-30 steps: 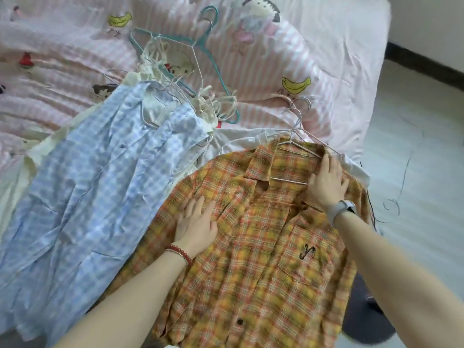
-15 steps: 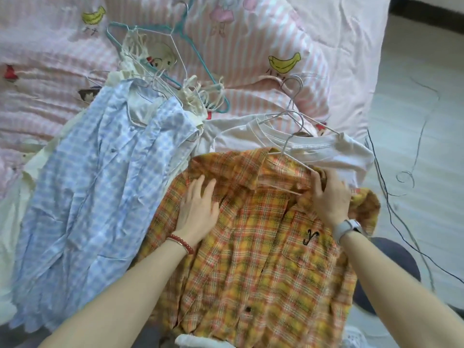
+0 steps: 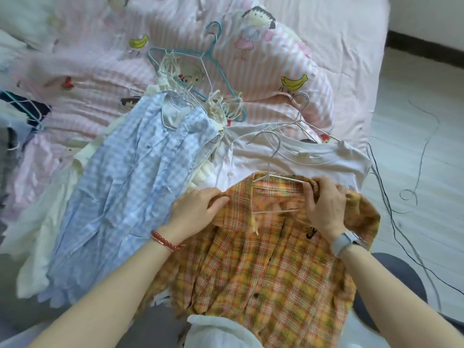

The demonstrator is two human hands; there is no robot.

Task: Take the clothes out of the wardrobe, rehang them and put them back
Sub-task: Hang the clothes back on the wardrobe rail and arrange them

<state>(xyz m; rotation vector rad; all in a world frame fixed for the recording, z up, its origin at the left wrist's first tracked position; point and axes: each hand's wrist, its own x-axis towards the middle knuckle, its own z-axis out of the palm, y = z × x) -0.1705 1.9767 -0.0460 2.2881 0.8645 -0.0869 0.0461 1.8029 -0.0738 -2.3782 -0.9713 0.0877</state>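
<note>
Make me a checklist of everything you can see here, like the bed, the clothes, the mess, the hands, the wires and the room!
Surface: bed with pink striped cartoon quilt.
Job's things: orange plaid shirt lies flat with a white hanger at its collar; blue checked shirt beside it on its left; white T-shirt behind, on a wire hanger.
Clutter: teal hanger and tangled white hangers on the quilt.
Hands: left hand pinches the plaid shirt's left shoulder; right hand grips the collar at the hanger's end.
Cables: thin dark wires trail on the floor.
Surroundings: pale floor, dark skirting by a white wall.
</note>
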